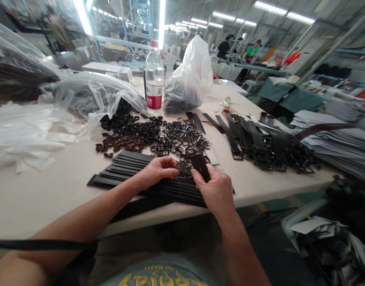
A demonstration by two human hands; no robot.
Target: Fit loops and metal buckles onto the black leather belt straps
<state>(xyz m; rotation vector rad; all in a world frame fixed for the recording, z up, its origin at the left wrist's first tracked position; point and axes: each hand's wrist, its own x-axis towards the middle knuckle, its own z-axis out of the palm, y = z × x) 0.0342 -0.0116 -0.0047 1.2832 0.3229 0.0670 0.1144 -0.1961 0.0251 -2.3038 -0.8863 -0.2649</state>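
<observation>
My left hand (157, 170) pinches a small metal buckle (183, 168) just above a stack of flat black belt straps (131, 171) at the table's near edge. My right hand (215, 190) is closed on the end of a black strap (200, 166), held against the buckle. Behind the hands lies a heap of dark metal buckles (182, 139). Left of it is a pile of black and brown leather loops (127, 133). Several belts with buckles fitted (261, 145) lie in a row to the right.
A water bottle with a red label (154, 81) and a white plastic bag of dark parts (190, 77) stand at the back. Clear plastic bags (89, 93) cover the left. Paper stacks (337, 139) sit on the right. Other people work far behind.
</observation>
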